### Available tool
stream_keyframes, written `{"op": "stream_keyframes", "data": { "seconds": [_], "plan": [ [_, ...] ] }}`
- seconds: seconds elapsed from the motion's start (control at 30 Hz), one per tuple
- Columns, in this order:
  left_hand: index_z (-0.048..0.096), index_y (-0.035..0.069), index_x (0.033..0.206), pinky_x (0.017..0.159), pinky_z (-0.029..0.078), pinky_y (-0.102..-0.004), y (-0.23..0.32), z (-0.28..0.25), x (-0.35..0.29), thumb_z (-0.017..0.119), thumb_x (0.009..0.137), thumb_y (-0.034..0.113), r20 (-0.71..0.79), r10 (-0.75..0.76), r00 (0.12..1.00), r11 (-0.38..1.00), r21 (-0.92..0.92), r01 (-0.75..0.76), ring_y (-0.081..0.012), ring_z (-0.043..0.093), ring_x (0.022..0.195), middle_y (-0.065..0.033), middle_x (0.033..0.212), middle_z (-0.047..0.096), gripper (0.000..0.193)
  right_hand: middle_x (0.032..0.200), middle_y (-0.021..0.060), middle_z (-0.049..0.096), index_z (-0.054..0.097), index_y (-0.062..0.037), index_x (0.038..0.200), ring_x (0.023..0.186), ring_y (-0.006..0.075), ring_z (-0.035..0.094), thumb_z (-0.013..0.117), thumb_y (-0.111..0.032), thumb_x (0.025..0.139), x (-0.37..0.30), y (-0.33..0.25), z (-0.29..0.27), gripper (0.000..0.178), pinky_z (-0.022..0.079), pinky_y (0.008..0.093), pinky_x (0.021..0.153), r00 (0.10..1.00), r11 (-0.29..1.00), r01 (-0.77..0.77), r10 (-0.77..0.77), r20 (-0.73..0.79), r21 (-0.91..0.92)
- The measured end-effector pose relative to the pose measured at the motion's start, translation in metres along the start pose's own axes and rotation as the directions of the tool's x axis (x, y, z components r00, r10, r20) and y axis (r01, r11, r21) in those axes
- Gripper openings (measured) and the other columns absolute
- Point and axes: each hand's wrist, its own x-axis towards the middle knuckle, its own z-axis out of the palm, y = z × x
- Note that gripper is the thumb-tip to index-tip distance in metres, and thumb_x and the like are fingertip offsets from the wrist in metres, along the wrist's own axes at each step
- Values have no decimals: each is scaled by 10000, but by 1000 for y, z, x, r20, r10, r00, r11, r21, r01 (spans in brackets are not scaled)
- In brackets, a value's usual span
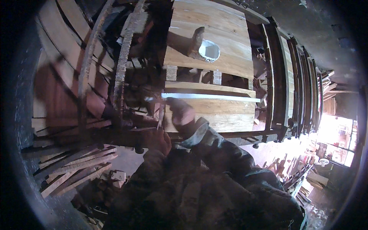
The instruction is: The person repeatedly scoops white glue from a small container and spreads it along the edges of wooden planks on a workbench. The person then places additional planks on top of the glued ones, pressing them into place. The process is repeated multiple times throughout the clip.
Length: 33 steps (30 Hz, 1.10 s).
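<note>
Head view: the right hand (183,114) is blurring beside the left end of the white-edged wooden board (211,97); moving lightly and evenly along that edge would probably serve best. Shadow is obscuring the nearer left hand (161,142); I can't tell whether either is gripping anything.

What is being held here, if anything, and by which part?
I can't tell: the right hand is blurred near the left end of a long, white-edged wooden board; shadow obscures the left hand.
</note>
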Motion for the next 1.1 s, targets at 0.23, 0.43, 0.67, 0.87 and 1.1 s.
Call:
{"op": "stream_keyframes", "data": {
  "seconds": [0.23, 0.43, 0.67, 0.87, 1.1],
  "plan": [
    [683, 53, 933, 828, 539, -426, -3, 16, -12, 612, 895, 167, -38, -57, 998, 988, -145, 51, -328, 646, 891, -145, 979, 681, 139, 683, 72, 648, 724, -19, 1097, 509, 134, 562, 623, -243, 980, -48, 103, -137, 273, 458, 284, 460, 556, 527, -734, 828, -66, 428],
    [691, 60, 976, 869, 541, -423, -13, 36, -16, 576, 942, 188, 141, -80, 987, 996, -21, 84, -309, 660, 914, -133, 984, 694, 175, 623, 61, 631, 745, -13, 944, 469, 131, 562, 610, -291, 975, -92, 164, -297, 311, 443, 295, 420, 402, 553, -756, 814, -418, 350],
    [700, 69, 1026, 915, 544, -418, -32, 59, -24, 533, 997, 212, 281, -121, 952, 977, 201, 65, -287, 677, 941, -119, 989, 710, 222, 726, 43, 672, 759, -48, 1066, 580, 87, 544, 579, -327, 1019, -82, 136, -258, 335, 474, 268, 527, 606, 666, -609, 741, -289, 430],
    [708, 76, 1069, 955, 546, -415, -49, 85, -24, 496, 1044, 232, 456, -192, 869, 775, 614, -150, -268, 691, 965, -107, 993, 723, 265, 690, 86, 671, 750, 6, 981, 539, 141, 600, 597, -247, 978, -71, 154, -219, 296, 498, 327, 506, 657, 745, -574, 666, -352, 339],
    [715, 82, 1059, 943, 526, -389, -47, 74, -25, 499, 1042, 284, 412, -254, 875, 938, 325, 120, -283, 661, 1048, -154, 1071, 698, 296, 829, 83, 713, 734, -35, 1052, 705, 162, 668, 569, -131, 949, -126, 214, -402, 217, 563, 320, 649, 430, 771, -623, 479, -765, 133]
  ]
}}
